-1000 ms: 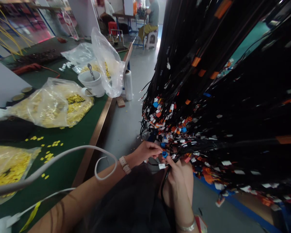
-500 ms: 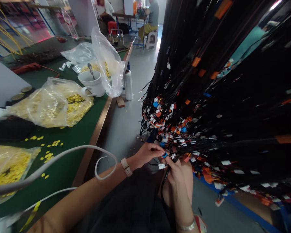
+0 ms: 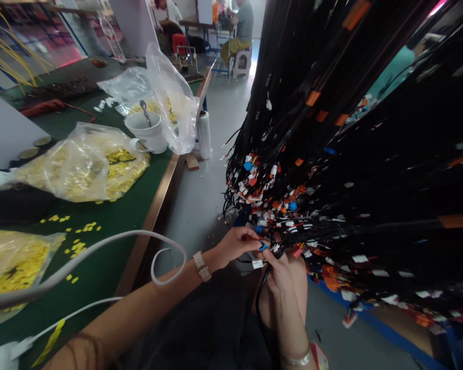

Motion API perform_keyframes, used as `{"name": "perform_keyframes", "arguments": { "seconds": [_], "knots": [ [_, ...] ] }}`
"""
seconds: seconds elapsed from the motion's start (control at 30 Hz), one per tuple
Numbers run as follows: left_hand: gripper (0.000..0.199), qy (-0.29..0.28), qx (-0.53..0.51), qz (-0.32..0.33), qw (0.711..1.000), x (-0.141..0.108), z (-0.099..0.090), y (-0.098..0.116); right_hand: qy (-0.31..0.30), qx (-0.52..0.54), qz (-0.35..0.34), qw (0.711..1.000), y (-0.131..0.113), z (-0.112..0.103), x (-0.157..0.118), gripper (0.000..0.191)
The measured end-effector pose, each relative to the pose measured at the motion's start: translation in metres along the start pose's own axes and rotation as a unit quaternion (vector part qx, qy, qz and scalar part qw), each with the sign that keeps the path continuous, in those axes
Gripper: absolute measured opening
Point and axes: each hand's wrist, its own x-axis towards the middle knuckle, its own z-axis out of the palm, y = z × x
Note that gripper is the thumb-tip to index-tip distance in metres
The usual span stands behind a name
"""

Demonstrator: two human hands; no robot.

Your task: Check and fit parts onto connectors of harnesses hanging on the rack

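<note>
Above my lap, a small blue connector (image 3: 263, 246) is pinched between both hands. The thumb and fingers of my left hand (image 3: 237, 244) close at its left side. My right hand (image 3: 278, 272) grips it from the right, with black cable running through the fingers. A white label tag (image 3: 257, 264) hangs just below the connector. Right behind the hands hangs a thick mass of black wire harnesses (image 3: 293, 128), their ends crowded with white, orange, red and blue connectors. The fingertips partly cover the connector, so its far side is hidden.
On the green-topped table (image 3: 139, 208) at left lie plastic bags of small yellow parts (image 3: 81, 164), loose yellow pieces and a white mug (image 3: 146, 132) with a spoon. A white cable (image 3: 131, 234) loops over the table edge. People sit at tables in the background.
My left fingers have shifted very slightly at the blue connector. Both hands otherwise keep their place.
</note>
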Motion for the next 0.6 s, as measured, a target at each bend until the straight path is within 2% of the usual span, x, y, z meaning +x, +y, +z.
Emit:
{"name": "perform_keyframes", "arguments": {
  "seconds": [0.2, 0.33, 0.43, 0.6],
  "knots": [
    [0.041, -0.104, -0.054, -0.119, 0.986, -0.001, -0.002, 0.001, 0.003, -0.021, -0.01, 1.0, -0.003, 0.001, -0.002, 0.046],
    [0.039, -0.145, -0.122, -0.134, 0.973, -0.001, -0.002, -0.002, 0.005, -0.038, -0.012, 0.999, -0.004, 0.001, -0.003, 0.042],
    [0.035, -0.131, -0.142, -0.118, 0.974, 0.0, 0.002, -0.006, -0.006, -0.027, -0.01, 1.0, -0.004, 0.0, -0.003, 0.041],
    [0.036, -0.07, -0.131, -0.111, 0.983, -0.001, 0.012, -0.007, -0.015, -0.017, -0.004, 1.0, -0.004, 0.0, -0.003, 0.04]
  ]
}}
